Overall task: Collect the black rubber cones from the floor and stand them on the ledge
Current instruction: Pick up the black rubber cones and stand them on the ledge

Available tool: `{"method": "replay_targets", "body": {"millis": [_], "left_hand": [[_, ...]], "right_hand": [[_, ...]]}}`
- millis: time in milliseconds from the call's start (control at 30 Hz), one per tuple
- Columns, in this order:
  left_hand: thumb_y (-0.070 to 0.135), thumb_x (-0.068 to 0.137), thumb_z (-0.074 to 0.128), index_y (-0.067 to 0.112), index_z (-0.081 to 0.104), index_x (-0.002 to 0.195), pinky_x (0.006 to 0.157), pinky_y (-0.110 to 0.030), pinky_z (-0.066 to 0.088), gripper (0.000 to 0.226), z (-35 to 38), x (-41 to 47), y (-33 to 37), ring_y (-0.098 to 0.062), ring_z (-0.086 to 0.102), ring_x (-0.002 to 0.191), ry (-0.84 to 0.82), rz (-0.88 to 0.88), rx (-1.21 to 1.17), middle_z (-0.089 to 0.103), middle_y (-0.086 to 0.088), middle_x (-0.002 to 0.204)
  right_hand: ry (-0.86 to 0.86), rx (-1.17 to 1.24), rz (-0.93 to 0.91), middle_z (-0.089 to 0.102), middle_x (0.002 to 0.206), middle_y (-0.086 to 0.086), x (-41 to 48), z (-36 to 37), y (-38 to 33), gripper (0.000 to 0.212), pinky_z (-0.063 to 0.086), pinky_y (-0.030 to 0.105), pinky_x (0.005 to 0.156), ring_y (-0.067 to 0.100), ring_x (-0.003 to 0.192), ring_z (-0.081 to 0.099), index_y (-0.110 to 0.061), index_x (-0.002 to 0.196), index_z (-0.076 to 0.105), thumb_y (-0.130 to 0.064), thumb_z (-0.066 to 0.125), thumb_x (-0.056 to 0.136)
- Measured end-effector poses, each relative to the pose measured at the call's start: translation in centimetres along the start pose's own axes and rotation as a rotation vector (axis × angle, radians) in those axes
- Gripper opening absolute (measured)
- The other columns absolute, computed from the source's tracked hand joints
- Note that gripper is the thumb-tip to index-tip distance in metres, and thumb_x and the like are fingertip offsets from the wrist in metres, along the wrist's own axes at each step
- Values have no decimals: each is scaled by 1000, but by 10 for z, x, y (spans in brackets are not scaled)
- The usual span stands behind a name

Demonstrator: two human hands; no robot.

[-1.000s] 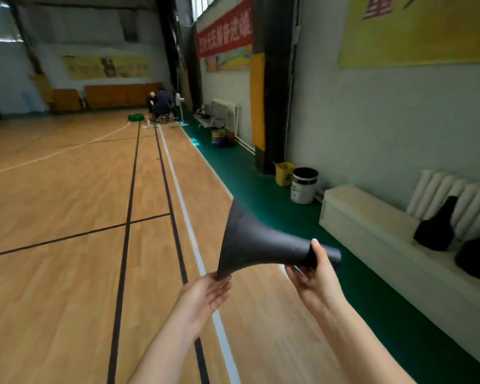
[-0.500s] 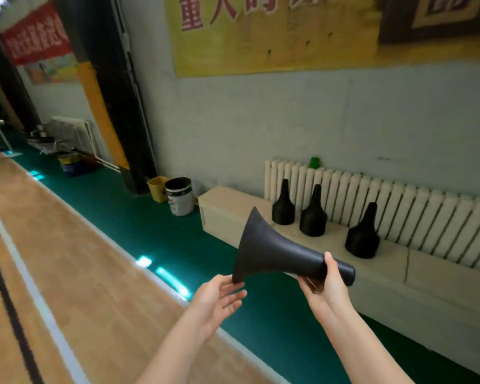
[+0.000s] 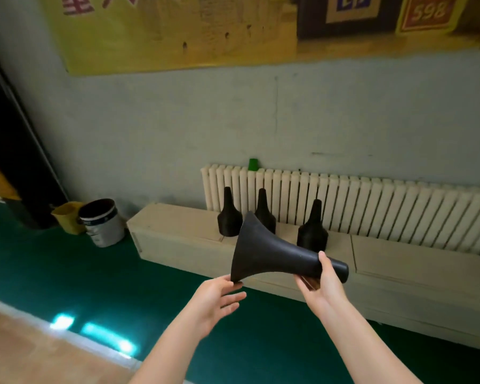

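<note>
The black flared rubber cone (image 3: 272, 254) lies on its side in the air, long axis running left to right, wide base at the left, narrow tip at the right. The right hand (image 3: 320, 278) has its grip wrapped around the neck; the left hand (image 3: 216, 296), fingers spread wide, touches the base rim. Beyond, three upright black cones (image 3: 229, 217) stand on the pale ledge (image 3: 175, 220) before a white radiator (image 3: 372, 209). A white bucket (image 3: 101, 223) sits far left.

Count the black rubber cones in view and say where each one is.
4. Three stand upright on the ledge before the radiator: left cone, middle cone, right cone. The held cone lies sideways in the right hand, left hand at its rim.
</note>
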State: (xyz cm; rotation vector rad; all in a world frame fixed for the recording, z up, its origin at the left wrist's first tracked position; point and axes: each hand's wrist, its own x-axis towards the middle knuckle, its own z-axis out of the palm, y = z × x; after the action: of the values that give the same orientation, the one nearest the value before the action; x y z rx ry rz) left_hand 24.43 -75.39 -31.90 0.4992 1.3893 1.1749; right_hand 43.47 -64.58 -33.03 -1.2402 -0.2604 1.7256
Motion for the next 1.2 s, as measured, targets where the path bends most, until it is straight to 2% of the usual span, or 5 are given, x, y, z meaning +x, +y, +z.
{"method": "replay_targets", "body": {"millis": [67, 167, 267, 467, 1200], "left_hand": [[11, 98, 42, 21, 57, 124, 85, -40, 49, 31, -11, 25, 16, -18, 66, 102, -73, -17, 90, 71, 0, 111], [16, 96, 49, 28, 52, 123, 87, -43, 47, 30, -16, 62, 35, -16, 67, 103, -144, -35, 138, 74, 4, 106], [18, 97, 51, 26, 50, 129, 95, -43, 45, 33, -8, 95, 49, -17, 67, 102, -123, -42, 140, 75, 3, 101], [23, 98, 51, 20, 51, 132, 101, -42, 43, 34, 18, 151, 65, -18, 65, 101, -129, -67, 164, 75, 1, 100], [15, 101, 39, 15, 41, 143, 95, -38, 43, 42, 260, 391, 98, -21, 57, 112, -200, -218, 336, 67, -3, 113]], "right_hand": [[281, -73, 105, 54, 107, 0, 12, 26, -4, 37, 50, 28, 92, 9, 92, 60, -19, 112, 51, -46, 61, 89], [374, 144, 33, 50, 94, 8, 29, 44, -14, 39, 42, 33, 98, 16, 106, 52, -16, 120, 47, -44, 54, 93], [183, 215, 19, 55, 111, 13, 42, 45, -19, 40, 48, 38, 94, 24, 110, 56, -13, 122, 49, -38, 59, 92], [178, 298, -81, 45, 141, 16, 66, 35, -46, 67, 41, 52, 105, 37, 129, 44, -16, 142, 37, -23, 70, 84], [259, 330, -133, 50, 135, 17, 303, -15, -251, 65, 47, 51, 99, 38, 125, 48, -15, 137, 42, -17, 74, 81]]}}
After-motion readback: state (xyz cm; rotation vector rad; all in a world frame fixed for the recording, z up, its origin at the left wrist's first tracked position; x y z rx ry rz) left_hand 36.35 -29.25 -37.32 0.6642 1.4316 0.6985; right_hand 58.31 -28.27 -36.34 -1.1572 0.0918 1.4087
